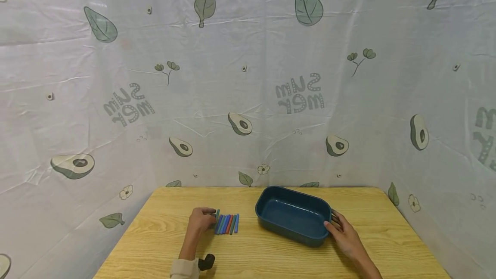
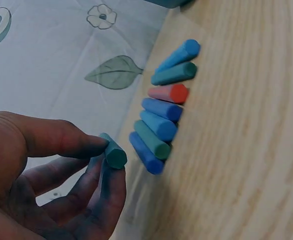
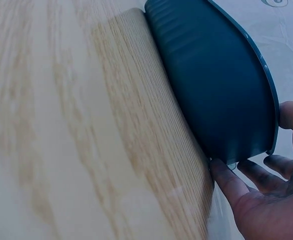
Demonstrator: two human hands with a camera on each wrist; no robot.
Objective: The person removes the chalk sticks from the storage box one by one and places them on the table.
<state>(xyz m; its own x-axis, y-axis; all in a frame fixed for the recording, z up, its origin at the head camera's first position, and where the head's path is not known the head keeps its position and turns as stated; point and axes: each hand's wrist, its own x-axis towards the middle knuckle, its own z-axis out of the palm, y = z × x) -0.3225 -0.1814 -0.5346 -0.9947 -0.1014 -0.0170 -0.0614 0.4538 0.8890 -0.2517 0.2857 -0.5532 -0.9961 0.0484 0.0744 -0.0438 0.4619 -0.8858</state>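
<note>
Between thumb and fingertips, my left hand (image 1: 199,220) pinches a green chalk stick (image 2: 115,154), seen close up in the left wrist view. Right beside it on the table lies a row of several chalk sticks, among them a red one (image 2: 170,93), a green one (image 2: 174,74) and a blue one (image 2: 147,155). A dark blue rectangular basin (image 1: 290,218) stands to the right of the row, its inside bare. My right hand (image 1: 346,237) holds the basin's right end, thumb at the rim and fingers against the outer wall.
The wooden table (image 1: 248,257) carries the chalk and the basin. Behind it and at both sides hangs a pale printed sheet (image 1: 217,98). A black device (image 1: 206,262) sits at my left wrist, by the sleeve cuff.
</note>
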